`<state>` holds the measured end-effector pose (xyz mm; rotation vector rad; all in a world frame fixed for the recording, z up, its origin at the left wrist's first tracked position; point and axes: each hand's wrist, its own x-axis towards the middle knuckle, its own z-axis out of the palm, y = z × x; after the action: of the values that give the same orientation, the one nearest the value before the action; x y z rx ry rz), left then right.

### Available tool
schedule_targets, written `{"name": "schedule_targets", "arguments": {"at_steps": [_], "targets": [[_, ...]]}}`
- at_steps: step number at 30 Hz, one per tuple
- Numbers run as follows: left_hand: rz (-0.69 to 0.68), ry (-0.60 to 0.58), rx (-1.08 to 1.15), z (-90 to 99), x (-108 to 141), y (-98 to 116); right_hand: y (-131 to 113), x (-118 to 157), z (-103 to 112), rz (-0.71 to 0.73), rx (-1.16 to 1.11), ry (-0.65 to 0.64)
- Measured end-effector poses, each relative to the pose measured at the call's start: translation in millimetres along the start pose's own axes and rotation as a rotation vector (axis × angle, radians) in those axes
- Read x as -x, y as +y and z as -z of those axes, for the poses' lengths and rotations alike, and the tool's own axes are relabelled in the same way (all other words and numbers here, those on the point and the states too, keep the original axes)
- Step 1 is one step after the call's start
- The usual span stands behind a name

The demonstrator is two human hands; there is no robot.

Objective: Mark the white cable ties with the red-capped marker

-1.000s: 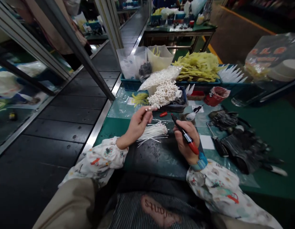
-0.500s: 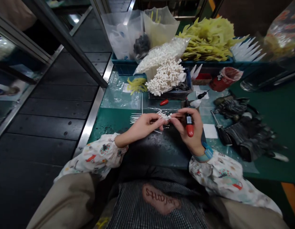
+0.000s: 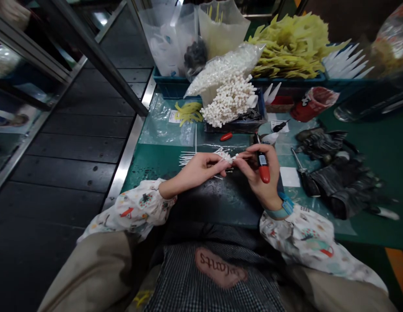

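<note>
My left hand (image 3: 203, 170) is closed on a small bunch of thin sticks with white tips (image 3: 226, 155), looking like cotton swabs. Opposite it, my right hand (image 3: 264, 184) has thumb and fingertips pinched together at the edge of the bunch; what exactly they pinch is too small to tell. A black marker with a red end (image 3: 263, 164) is tucked in that same hand, across its fingers. Thin white sticks (image 3: 186, 158) lie on the table just beyond my left hand. A red cap (image 3: 226, 137) lies behind the hands.
Behind stands a dark tray (image 3: 232, 127) heaped with white-tipped swabs (image 3: 229, 102). Blue bins at the back hold yellow pieces (image 3: 289, 47) and white spikes (image 3: 347, 63). On the right are a red cup (image 3: 313, 104), a screwdriver (image 3: 307, 180) and dark gloves (image 3: 342, 186). A metal post (image 3: 103, 56) rises at left.
The view has shifted slightly, so the table items sit a little further right. Both hands keep nearly the same pose, and the marker stays in my right hand.
</note>
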<state>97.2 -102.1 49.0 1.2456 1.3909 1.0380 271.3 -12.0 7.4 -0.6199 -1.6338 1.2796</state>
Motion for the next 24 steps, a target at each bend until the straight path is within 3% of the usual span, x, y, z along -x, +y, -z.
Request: {"name": "schedule_targets", "arguments": {"at_steps": [24], "targets": [[0.030,-0.042,0.010,1.0,0.4,3.8,-6.9,0.0,-4.0,-0.002,-0.102,-0.023]]}}
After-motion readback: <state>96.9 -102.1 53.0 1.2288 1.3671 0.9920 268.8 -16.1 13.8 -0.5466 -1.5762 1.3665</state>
